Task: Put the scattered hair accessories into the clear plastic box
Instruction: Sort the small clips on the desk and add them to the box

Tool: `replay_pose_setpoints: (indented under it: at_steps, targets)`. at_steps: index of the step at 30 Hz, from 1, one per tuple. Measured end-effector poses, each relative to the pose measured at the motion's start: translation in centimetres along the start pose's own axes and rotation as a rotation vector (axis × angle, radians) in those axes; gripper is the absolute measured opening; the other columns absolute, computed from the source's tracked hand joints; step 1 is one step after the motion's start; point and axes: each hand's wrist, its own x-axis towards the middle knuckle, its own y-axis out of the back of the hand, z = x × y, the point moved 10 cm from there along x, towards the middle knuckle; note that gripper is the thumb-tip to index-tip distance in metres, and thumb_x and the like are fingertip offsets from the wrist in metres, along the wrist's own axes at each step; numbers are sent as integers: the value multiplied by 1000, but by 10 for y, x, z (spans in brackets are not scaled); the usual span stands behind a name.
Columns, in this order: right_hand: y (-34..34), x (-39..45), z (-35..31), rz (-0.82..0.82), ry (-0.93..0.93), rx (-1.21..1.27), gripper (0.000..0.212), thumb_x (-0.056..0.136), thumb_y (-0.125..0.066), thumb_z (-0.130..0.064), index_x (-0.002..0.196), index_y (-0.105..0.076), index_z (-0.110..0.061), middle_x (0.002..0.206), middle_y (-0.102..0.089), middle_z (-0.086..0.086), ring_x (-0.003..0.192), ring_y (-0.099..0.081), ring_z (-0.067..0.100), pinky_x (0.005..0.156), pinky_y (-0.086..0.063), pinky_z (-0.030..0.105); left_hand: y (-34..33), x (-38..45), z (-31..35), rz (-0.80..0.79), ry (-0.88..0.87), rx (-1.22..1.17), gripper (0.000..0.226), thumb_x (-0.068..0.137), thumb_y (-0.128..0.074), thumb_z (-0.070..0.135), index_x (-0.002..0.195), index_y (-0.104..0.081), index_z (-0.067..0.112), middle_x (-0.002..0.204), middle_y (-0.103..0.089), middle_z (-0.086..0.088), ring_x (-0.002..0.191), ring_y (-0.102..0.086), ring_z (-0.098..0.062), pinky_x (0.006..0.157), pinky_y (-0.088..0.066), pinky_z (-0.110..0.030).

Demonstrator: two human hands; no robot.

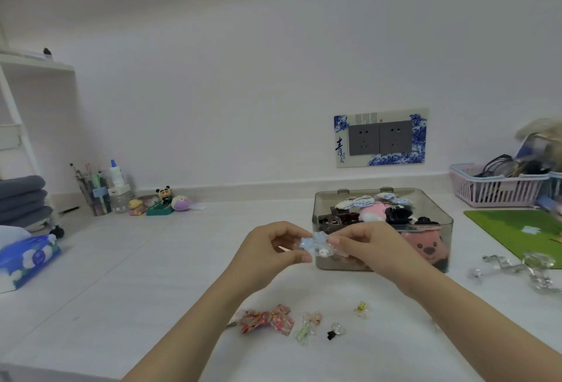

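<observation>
Both hands hold a pale blue hair clip in the air just left of the clear plastic box. My left hand pinches its left end and my right hand pinches its right end. The box stands open and holds several accessories: brown claw clips, a pink plush piece, black clips, a pink bear face. On the white table near me lie a red patterned bow, a small green and pink clip, a tiny clip with a black end and a small yellow clip.
Clear glassy clips lie right of the box beside a green mat. A pink basket stands at the back right. A tissue pack, folded grey cloths, a pen cup and small toys sit at the left.
</observation>
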Motion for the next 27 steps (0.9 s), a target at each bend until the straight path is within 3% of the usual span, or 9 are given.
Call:
replay_pose_setpoints:
  at_steps: [4,6,8,11,16,20,24,27]
  targets:
    - [35,-3,-5,36,-39,18,10,86,-63,-27,84,-73,-23,65,-68,-6,52,-58,2,49,-45,14,-16,15,29,8,-75,42,31,70,-80,12,80,-68,39,81,-65,9,66,-57,3,72,-51,-24]
    - [52,-2,-7,36,-76,88,11,85,-65,-25,84,-73,-18,63,-65,-2,52,-52,10,45,-37,17,-26,26,43,11,-118,67,32,71,-79,15,80,-67,42,81,-63,12,64,-54,5,63,-46,-13]
    - [72,-1,-10,49,-73,58,14,83,-65,-30,84,-74,-18,63,-65,-1,55,-51,11,47,-38,18,-36,37,56,14,-152,53,31,72,-79,16,80,-66,43,82,-63,14,66,-53,4,59,-43,-8]
    - [96,6,-16,75,-48,-6,18,80,-66,-35,84,-74,-20,64,-68,-5,57,-58,5,54,-47,16,-50,55,68,13,-182,41,28,73,-78,17,81,-67,42,82,-64,17,68,-54,1,63,-46,-11]
    - [131,30,-19,105,-43,25,21,80,-67,-30,87,-74,-12,65,-66,-1,60,-56,11,63,-48,24,-66,95,85,16,-208,14,25,72,-78,16,81,-67,37,84,-65,14,64,-54,5,65,-46,-11]
    - [152,53,-14,120,-57,15,21,82,-68,-26,92,-73,-9,72,-64,3,66,-57,13,58,-48,19,-79,126,88,8,-218,52,22,71,-79,21,85,-67,34,86,-64,13,72,-58,-2,66,-49,-12]
    - [164,77,6,136,-79,-116,19,83,-67,-27,92,-72,-11,73,-66,2,68,-59,12,56,-47,16,-100,153,71,-46,-171,94,22,69,-81,21,83,-66,31,78,-62,8,70,-59,-8,74,-57,-32]
    - [165,93,21,130,-74,-266,19,84,-65,-28,93,-73,-13,83,-71,3,69,-59,9,57,-45,14,-115,169,53,-83,-138,211,23,68,-81,24,79,-62,30,77,-61,11,68,-57,-5,70,-52,-25]
